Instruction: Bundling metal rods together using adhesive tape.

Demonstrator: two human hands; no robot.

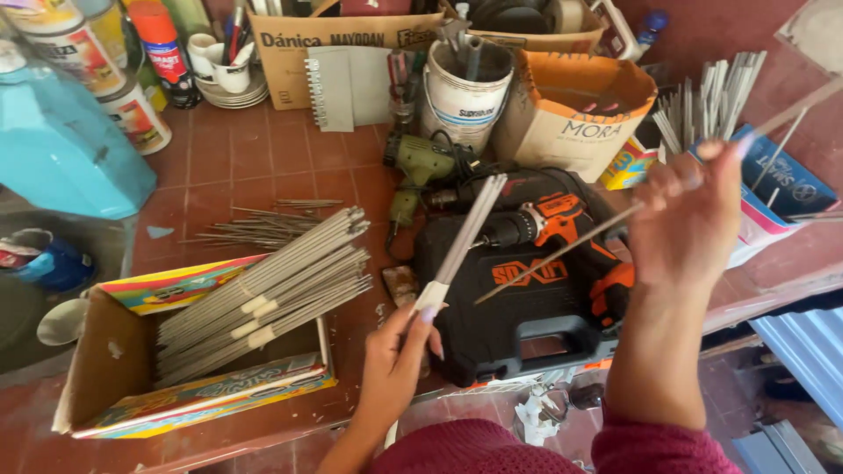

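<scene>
Bare surface [237,158] lies mid-left; cardboard box [97,369], black drill case [518,316] and back-edge buckets [465,96] block elsewhere.

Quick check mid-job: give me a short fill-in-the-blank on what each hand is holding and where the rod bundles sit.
1. The left hand holds a small bundle of grey rods bound with white ____.
2. The right hand holds a ____ thin rod.
3. The banded rod bundles lie across an open cardboard ____.
4. The orange drill rests on a ____ case.

Missing words: tape; single; box; black
</scene>
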